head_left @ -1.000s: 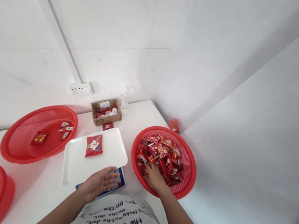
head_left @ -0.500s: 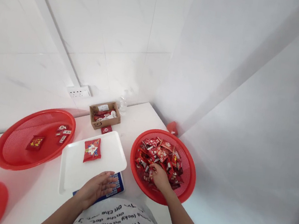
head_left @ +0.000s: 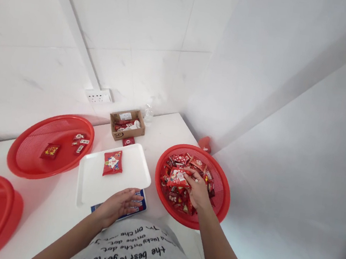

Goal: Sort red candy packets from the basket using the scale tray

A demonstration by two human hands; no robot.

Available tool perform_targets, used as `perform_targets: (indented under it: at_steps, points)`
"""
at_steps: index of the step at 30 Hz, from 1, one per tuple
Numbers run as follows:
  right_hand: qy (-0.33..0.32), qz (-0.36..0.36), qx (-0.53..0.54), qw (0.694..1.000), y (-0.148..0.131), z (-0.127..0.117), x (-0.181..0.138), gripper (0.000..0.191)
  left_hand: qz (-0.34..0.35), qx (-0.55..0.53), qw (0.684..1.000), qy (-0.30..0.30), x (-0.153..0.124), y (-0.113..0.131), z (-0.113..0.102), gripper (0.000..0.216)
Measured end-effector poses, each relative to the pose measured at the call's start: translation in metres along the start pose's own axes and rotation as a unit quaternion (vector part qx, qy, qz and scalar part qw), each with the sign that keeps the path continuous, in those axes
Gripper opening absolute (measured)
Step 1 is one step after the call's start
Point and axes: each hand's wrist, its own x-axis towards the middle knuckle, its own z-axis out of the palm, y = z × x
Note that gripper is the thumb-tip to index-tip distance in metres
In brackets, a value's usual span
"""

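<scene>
The right forearm [head_left: 221, 243] slants up from the lower right edge and points forward and inward, ending in the right hand [head_left: 198, 189] above a red basket [head_left: 225, 197] piled with small packets [head_left: 179, 199]. Its back is turned up and outward, the fingers bent and directed toward the left, and the grip is closed on a red and white packet [head_left: 178, 177], pinched by one end, so that the packet sticks out to the left above the pile. The left forearm [head_left: 77, 236] rises from the lower left edge and leans inward to the left hand [head_left: 120, 205], which sits low, close to the shirt [head_left: 143, 249]. That hand is turned on its side with the thumb uppermost, the palm facing the body and the fingers loosely curved toward the right; its grip is slack and apart, with nothing visible in it. It lies over a blue keypad [head_left: 142, 207], and whether it touches the keys cannot be told. Just beyond it, a white tray [head_left: 96, 191] carries a larger red packet [head_left: 113, 163], lying flat near the far side. Behind the tray on the white bench [head_left: 166, 133] stands a small cardboard box [head_left: 127, 132], and to the tray's left is another red basket [head_left: 29, 156] with a few packets in it.
</scene>
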Motion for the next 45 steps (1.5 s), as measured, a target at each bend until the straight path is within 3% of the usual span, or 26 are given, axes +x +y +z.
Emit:
perform_targets:
  at_steps: [3,6,11,16,24,31,33,35,37,41,45]
  points:
    - [-0.068,0.052,0.055,0.995,0.000,0.025,-0.019,0.033,0.014,-0.023,0.999,-0.045,0.001,0.000,0.007,0.040]
    - [-0.171,0.097,0.043,0.980,0.010,0.055,-0.036,0.032,0.040,-0.049,0.995,-0.074,0.003,-0.002,0.010,0.039]
    - [-0.268,0.137,-0.040,0.953,0.038,0.089,-0.049,0.044,0.112,-0.084,0.990,0.005,-0.004,-0.006,-0.009,0.032]
    - [-0.375,0.136,-0.191,0.897,0.057,0.109,-0.058,0.043,0.139,-0.067,0.987,0.045,-0.023,-0.006,-0.043,0.033]
    - [-0.383,0.153,-0.217,0.885,0.072,0.146,-0.078,0.042,0.025,-0.034,0.999,0.030,-0.041,-0.016,-0.081,0.045]
    - [-0.341,0.188,-0.157,0.907,0.069,0.154,-0.080,0.037,0.125,0.048,0.988,0.074,-0.046,-0.005,-0.101,0.053]
    - [-0.316,0.198,-0.129,0.919,0.067,0.154,-0.079,0.038,0.170,0.133,0.963,0.161,-0.043,-0.003,-0.109,0.065]
    - [-0.277,0.200,-0.112,0.933,0.065,0.153,-0.077,0.042,0.234,0.256,0.900,0.264,-0.038,-0.004,-0.118,0.075]
    - [-0.245,0.209,-0.100,0.941,0.064,0.151,-0.076,0.044,0.276,0.385,0.829,0.297,-0.033,-0.010,-0.125,0.073]
    - [-0.206,0.240,-0.088,0.945,0.061,0.147,-0.076,0.041,0.247,0.583,0.750,0.192,-0.023,-0.020,-0.125,0.057]
    - [-0.179,0.241,-0.078,0.951,0.057,0.148,-0.080,0.042,0.202,0.662,0.711,0.120,-0.016,-0.015,-0.116,0.058]
